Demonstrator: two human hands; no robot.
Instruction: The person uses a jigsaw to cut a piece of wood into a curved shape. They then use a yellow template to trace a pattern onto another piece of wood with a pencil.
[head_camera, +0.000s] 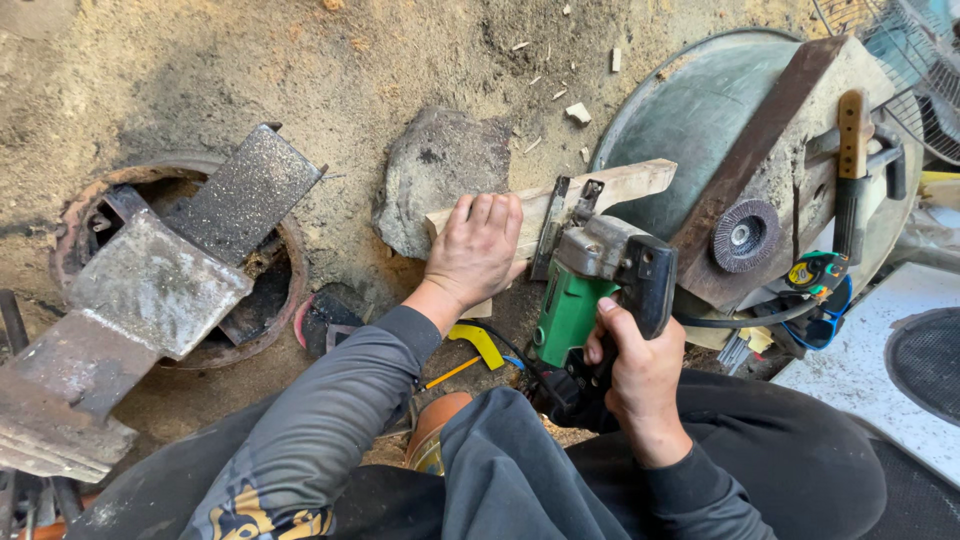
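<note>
Rusty, pitted steel filled the left edge: an anvil-like block (120, 320) of grey slabs lay over a round, corroded ring (285, 290) sunk in the sandy ground (200, 60). Right of it a rough grey stone (440, 170) sat in the dirt, and a pale, splintery plank (625, 185) rested across its lower edge, running rightward toward a big dull-green metal dish (690, 110).

The left hand (478, 250), in a grey sleeve, lay flat on the plank's near end, fingers close together and pressed down on the wood. Just beside it the green-bodied power saw (590, 285) stood on the plank, its grey metal head and shoe touching the wood near the middle. The right hand (640, 375) was wrapped tight around the saw's black handle, fingers curled closed on the grip. A yellow strip (478, 342) lay on the ground below the left wrist.

Farther right a thick, weathered beam (790, 150) leaned over the dish, with a ridged, round flap disc (745, 235) against it and a wooden-handled hammer (852, 160) on top. A white slab (860, 370) filled the lower right corner.
</note>
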